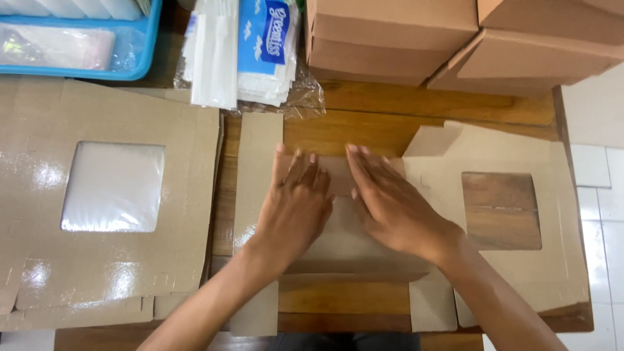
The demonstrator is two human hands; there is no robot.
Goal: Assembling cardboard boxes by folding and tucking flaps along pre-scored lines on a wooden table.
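Note:
A flat brown cardboard box blank (513,156) with a square window cut-out lies on the wooden table (390,104). My left hand (299,201) and my right hand (390,201) rest palm down, side by side, on the blank's middle panel, fingers spread and pointing away from me. Neither hand grips anything. A long side flap (257,175) of the blank lies to the left of my left hand. Through the window cut-out at the right the table wood shows.
A stack of flat window blanks (110,195) with clear film lies at the left. Folded brown boxes (390,39) are stacked at the back. A plastic-wrapped pack of white sheets (240,52) and a blue tray (78,45) stand at the back left. White floor tiles (598,169) show at the right.

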